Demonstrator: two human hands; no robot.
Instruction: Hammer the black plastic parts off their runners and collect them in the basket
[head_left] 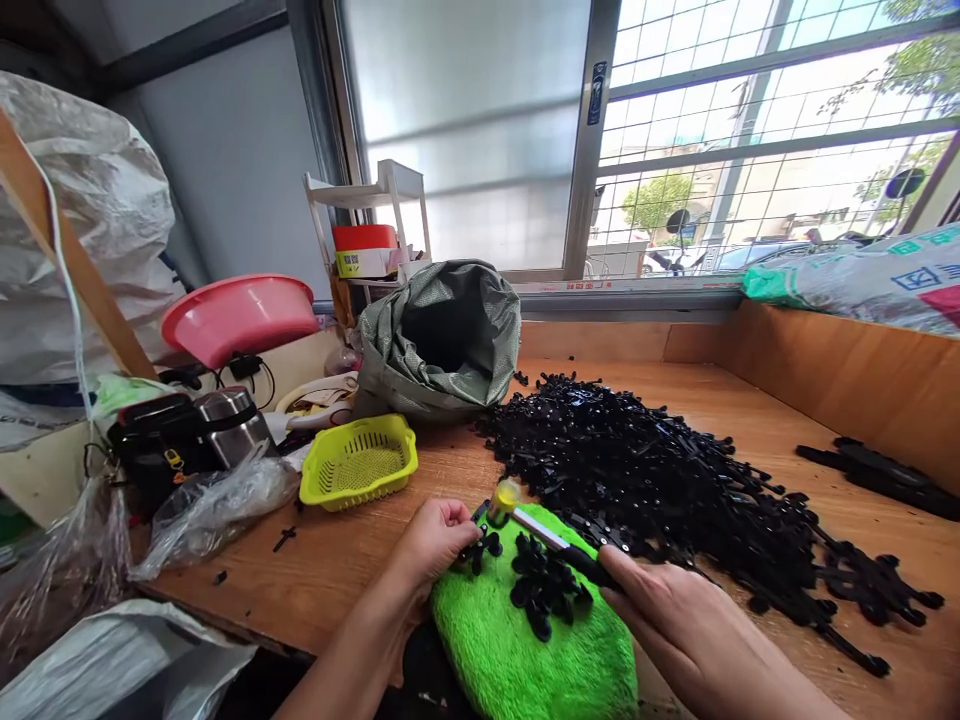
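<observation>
Head view: the right hand (pixel 667 605) grips a mallet (pixel 541 531), its yellow head near the black part (pixel 480 552) pinched by the left hand (pixel 433 540) at a green pad (pixel 525 665); black pieces (pixel 544 588) lie on it, a heap (pixel 622 465) beyond.

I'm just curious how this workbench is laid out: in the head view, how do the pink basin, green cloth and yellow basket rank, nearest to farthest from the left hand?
From the left hand:
1. Green cloth: right beside it, on its right.
2. Yellow basket: ahead, to its left.
3. Pink basin: far left, beyond the basket.
</observation>
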